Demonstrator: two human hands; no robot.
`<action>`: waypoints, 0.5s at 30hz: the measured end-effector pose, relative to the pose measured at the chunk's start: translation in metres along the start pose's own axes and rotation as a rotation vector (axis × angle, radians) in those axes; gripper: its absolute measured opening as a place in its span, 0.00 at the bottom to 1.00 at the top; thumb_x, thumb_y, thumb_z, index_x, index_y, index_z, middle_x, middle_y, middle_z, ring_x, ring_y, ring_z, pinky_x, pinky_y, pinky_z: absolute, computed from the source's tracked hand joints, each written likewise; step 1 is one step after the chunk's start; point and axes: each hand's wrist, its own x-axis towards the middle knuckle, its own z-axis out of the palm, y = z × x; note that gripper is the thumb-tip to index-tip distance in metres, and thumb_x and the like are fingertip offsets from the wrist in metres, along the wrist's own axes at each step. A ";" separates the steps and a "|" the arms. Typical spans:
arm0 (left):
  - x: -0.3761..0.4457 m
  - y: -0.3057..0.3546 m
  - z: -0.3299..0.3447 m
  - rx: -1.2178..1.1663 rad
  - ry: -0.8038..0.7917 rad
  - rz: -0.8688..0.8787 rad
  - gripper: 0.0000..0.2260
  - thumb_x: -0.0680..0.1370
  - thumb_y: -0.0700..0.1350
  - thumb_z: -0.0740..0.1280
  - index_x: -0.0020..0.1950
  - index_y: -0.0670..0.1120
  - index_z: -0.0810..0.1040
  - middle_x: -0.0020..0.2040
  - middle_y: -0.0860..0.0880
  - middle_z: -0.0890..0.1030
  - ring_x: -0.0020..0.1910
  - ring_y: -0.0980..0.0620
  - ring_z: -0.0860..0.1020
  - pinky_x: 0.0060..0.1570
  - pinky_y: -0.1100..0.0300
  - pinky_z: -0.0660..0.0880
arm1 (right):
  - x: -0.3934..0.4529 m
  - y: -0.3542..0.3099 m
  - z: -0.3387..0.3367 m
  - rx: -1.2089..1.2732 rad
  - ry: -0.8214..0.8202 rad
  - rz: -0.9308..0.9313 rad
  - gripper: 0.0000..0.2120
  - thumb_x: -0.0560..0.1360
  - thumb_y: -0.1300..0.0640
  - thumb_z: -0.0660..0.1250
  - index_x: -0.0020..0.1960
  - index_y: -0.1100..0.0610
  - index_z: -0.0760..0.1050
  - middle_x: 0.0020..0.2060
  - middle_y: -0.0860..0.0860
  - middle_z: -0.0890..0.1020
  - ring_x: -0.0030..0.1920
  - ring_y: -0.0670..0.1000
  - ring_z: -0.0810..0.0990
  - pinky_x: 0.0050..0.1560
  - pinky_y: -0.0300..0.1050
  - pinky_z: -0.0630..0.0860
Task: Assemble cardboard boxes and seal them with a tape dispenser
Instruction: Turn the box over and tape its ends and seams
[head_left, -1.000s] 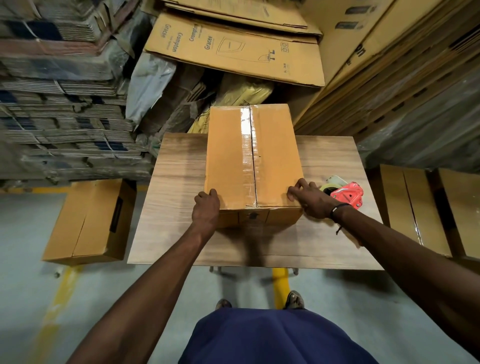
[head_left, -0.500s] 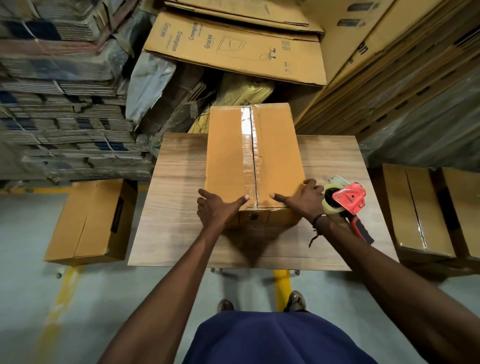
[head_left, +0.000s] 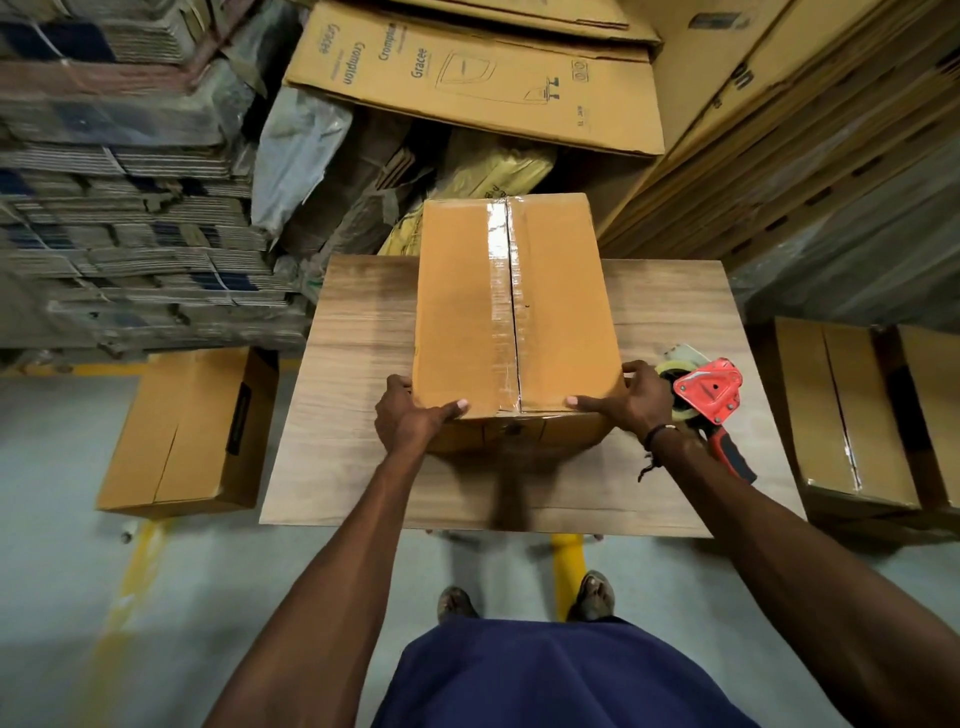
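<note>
A brown cardboard box (head_left: 467, 301) stands on the wooden table (head_left: 353, 332), its top seam covered by a strip of clear tape. My left hand (head_left: 408, 418) grips the box's near left corner, thumb lying along the top edge. At the near right corner my right hand (head_left: 631, 397) grips the box the same way, fingers wrapped round the side. A red tape dispenser (head_left: 709, 397) with a dark handle lies on the table just right of my right hand, untouched.
A closed box (head_left: 182, 431) sits on the floor left of the table. Two taped boxes (head_left: 852, 415) stand at the right. Stacks of flat cardboard (head_left: 119, 218) and large cartons (head_left: 467, 78) crowd behind the table. My feet are below its near edge.
Both hands slid from the box's lower near edge up to its near top corners and now grip them. The view shifted slightly, showing the dispenser fully.
</note>
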 end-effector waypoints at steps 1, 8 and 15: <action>0.004 -0.004 -0.004 -0.039 -0.006 0.000 0.36 0.59 0.60 0.86 0.58 0.48 0.75 0.58 0.46 0.83 0.58 0.43 0.81 0.53 0.52 0.77 | 0.003 0.003 -0.004 0.029 0.000 -0.002 0.49 0.52 0.36 0.87 0.66 0.57 0.76 0.60 0.55 0.83 0.59 0.56 0.81 0.57 0.53 0.80; 0.011 -0.005 -0.011 -0.123 -0.085 0.012 0.36 0.62 0.56 0.86 0.63 0.44 0.77 0.62 0.44 0.82 0.60 0.45 0.81 0.57 0.52 0.80 | 0.011 0.003 -0.012 0.098 -0.102 0.035 0.47 0.56 0.45 0.89 0.69 0.59 0.76 0.63 0.58 0.83 0.60 0.55 0.82 0.61 0.55 0.81; -0.007 0.019 0.014 0.076 -0.124 -0.026 0.57 0.54 0.64 0.86 0.71 0.40 0.61 0.70 0.39 0.72 0.69 0.38 0.73 0.62 0.46 0.76 | -0.009 -0.018 0.020 0.014 -0.076 0.075 0.65 0.47 0.28 0.84 0.71 0.59 0.61 0.65 0.56 0.77 0.65 0.61 0.77 0.66 0.58 0.77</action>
